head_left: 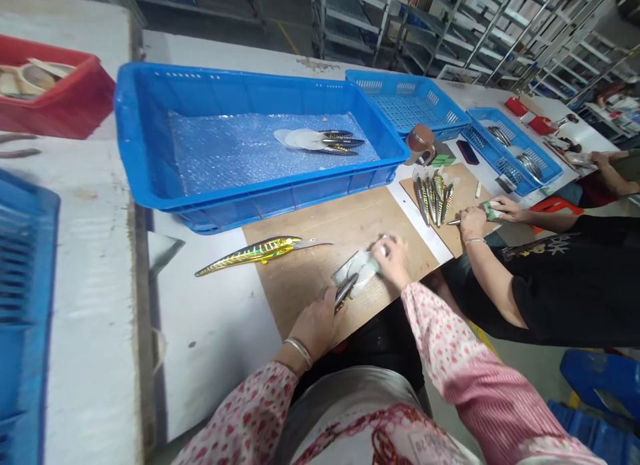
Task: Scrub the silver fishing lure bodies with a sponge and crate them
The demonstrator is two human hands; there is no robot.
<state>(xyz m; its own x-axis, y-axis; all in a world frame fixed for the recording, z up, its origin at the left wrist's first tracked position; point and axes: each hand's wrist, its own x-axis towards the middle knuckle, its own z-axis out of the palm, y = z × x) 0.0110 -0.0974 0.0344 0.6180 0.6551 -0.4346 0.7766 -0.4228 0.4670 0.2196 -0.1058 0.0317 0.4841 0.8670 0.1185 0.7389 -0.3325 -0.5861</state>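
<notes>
My left hand (pixel 316 320) is closed around a dark, shiny fishing lure (pixel 346 290), just above the brown board (pixel 295 278). A clear, whitish lip (pixel 362 270) extends from the lure toward my right hand (pixel 393 260). Blurred by motion, my right hand has its fingers closed on a pale green pad (pixel 373 262) beside the lip. To the left, a large gold-and-black lure (pixel 250 254) with a clear lip lies partly on the board, partly on the white table.
A large blue bin (pixel 280 188) lined with bubble wrap holds several lures. Behind stand blue baskets (pixel 413 105). A red tray (pixel 85 98) is at left. On the right, a co-worker's hands (pixel 473 223) work beside a row of lures (pixel 435 195), near a brown mug (pixel 421 140).
</notes>
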